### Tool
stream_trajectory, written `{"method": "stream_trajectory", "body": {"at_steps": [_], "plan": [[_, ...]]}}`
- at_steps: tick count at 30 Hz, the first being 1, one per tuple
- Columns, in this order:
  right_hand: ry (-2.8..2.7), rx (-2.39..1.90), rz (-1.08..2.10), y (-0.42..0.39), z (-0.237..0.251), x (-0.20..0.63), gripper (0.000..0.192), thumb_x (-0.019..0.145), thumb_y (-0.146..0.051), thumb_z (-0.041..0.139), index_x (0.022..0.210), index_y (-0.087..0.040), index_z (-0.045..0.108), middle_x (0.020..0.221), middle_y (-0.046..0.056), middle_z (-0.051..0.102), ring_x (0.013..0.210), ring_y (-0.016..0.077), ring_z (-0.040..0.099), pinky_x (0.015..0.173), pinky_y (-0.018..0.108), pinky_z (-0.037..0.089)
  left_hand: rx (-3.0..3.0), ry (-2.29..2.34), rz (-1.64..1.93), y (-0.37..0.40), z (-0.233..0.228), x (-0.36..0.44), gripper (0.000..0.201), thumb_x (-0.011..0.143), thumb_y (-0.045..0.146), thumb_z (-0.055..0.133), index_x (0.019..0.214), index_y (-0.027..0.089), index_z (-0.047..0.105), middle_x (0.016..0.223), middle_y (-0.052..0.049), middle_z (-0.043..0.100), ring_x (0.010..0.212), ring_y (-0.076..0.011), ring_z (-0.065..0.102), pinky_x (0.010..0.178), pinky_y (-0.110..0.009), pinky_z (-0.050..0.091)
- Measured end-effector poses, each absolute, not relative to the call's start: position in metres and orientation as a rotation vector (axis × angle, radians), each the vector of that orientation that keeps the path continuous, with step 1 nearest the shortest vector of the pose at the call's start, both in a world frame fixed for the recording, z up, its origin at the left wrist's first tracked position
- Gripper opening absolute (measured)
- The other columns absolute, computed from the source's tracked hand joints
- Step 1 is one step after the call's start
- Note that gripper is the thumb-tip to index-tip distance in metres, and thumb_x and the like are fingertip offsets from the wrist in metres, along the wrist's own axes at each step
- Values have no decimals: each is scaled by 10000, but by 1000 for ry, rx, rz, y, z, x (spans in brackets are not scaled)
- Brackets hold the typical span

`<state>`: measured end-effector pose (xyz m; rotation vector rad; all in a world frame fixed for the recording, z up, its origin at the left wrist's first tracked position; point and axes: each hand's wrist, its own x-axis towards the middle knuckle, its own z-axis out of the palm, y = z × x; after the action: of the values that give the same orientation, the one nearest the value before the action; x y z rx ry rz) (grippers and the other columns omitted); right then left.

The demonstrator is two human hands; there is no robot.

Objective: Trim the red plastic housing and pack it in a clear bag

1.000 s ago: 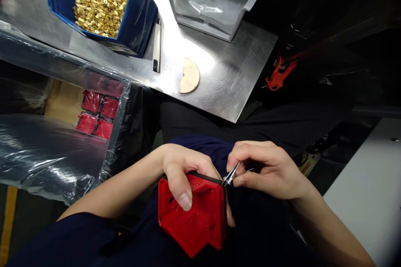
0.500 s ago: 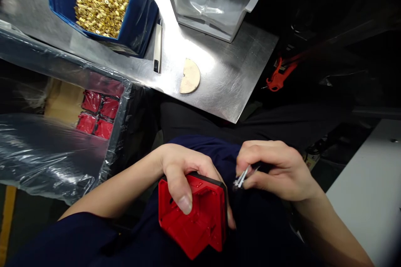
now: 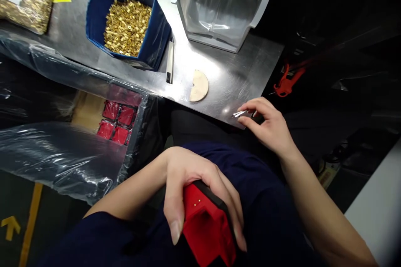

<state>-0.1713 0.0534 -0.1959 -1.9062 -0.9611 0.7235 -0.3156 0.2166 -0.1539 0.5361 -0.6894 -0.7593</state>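
- Left hand (image 3: pixel 191 183): grip closed over the red plastic housing (image 3: pixel 208 229) on the lap.
- Right hand (image 3: pixel 266 127): grip pinches metal tweezers (image 3: pixel 239 113), tips over the steel bench (image 3: pixel 225 75) edge.

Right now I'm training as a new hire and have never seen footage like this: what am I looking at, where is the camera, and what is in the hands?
The camera sits on a seated person's head, looking down at their own bare hands and lap. The left hand grips a red plastic housing on the lap. The right hand holds metal tweezers over the near edge of a steel table. On the table stand a blue bin of small brass parts, a clear container, a half-round tan disc and a slim pen-like tool. Left of the lap, a plastic-lined box holds more red parts.
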Motion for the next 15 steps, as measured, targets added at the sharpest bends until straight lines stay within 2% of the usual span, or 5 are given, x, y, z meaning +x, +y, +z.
{"method": "stream_trajectory", "body": {"at_steps": [5,8,11,13,15], "plan": [[-946,-2101,394,87,-236,-167,208,886,-365,755,1047,-257,679,1033,26,705,1005,256,621,924,398,484,511,-633,-799,222,-153,-316,671,429,222,979,1064,95,806,1274,-263,711,1193,-468,681,1095,-394,528],[-1041,-2276,362,98,-252,-166,230,857,-388,775,1022,-255,684,1147,66,665,1108,315,573,990,461,453,423,-447,-821,224,-157,-332,726,465,209,931,1169,141,768,1295,-235,709,1231,-474,655,1076,-472,536],[-1100,-2347,432,98,-259,-163,344,830,-409,794,1116,-263,671,1253,99,619,1165,349,554,1006,497,449,325,-72,-527,218,-163,-351,756,562,345,883,1284,225,693,1286,-193,708,1188,-444,681,1003,-533,561],[-1110,-2316,473,95,-257,-163,432,830,-390,791,1214,-261,640,1296,117,596,1213,355,547,1032,511,447,354,167,-268,212,-165,-356,686,639,446,852,1274,268,663,1307,-168,690,1138,-399,705,985,-526,561],[-1043,-2247,475,88,-247,-164,440,870,-366,745,1271,-244,614,1308,133,578,1220,331,560,1041,492,461,457,378,-83,205,-168,-351,601,707,474,834,1239,282,632,1352,-144,658,1122,-355,705,991,-494,554]]}}
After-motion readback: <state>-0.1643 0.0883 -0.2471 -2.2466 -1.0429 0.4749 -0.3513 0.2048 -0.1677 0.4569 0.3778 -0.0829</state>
